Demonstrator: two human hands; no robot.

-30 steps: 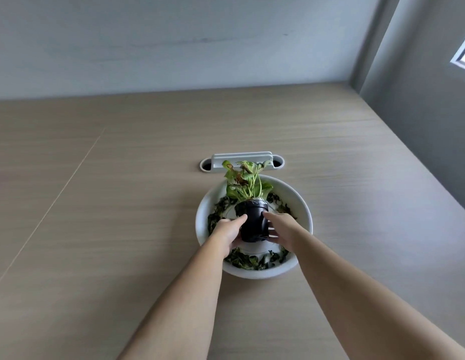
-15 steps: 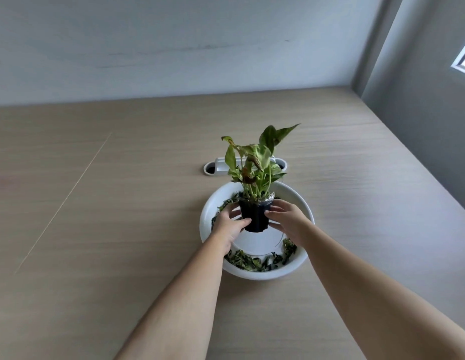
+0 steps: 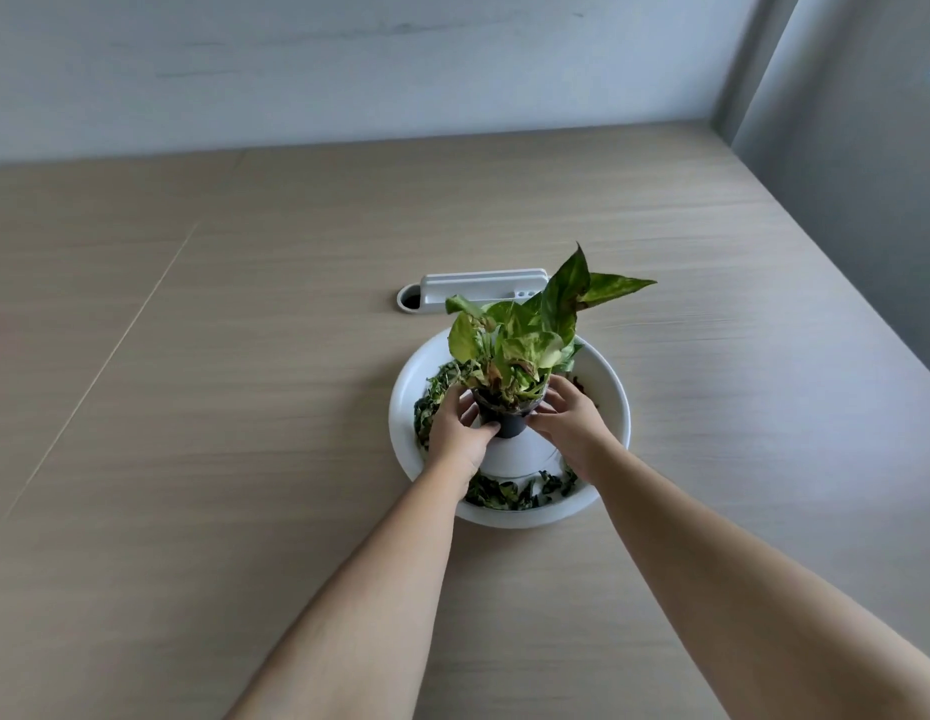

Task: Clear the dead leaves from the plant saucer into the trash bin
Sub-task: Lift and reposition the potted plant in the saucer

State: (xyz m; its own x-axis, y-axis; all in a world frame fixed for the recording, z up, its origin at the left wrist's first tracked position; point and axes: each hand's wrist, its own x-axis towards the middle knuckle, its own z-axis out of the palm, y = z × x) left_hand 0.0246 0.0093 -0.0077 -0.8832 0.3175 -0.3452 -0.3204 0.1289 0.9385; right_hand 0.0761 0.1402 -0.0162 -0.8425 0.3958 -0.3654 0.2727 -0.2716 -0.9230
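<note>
Arms: both bare arms reach out from the bottom of the view, over the tabletop (image 3: 193, 459).
Dead leaves (image 3: 509, 493): dark, curled bits lie in a ring inside the white saucer (image 3: 400, 407), most at the near edge and the left side. None have been taken out yet.
Left hand (image 3: 455, 433): its fingers (image 3: 470, 407) are wrapped around the left side of the small black pot (image 3: 504, 420).
Right hand (image 3: 569, 423): its fingers hold the right side of the pot, up near the rim.
What changed: the pot was sitting low in the saucer a moment ago. Now it looks lifted up, and the green plant (image 3: 525, 340) stands taller in the view. A bare white spot shows right under the pot.
What it means: with the pot out of the way, the leaves should be easy to tip out or scoop up. The pot likely needs a spot on the tabletop first.
Far away: a white cable box (image 3: 478, 288) sits behind the saucer, by the wall.
Trash bin: not in view.
</note>
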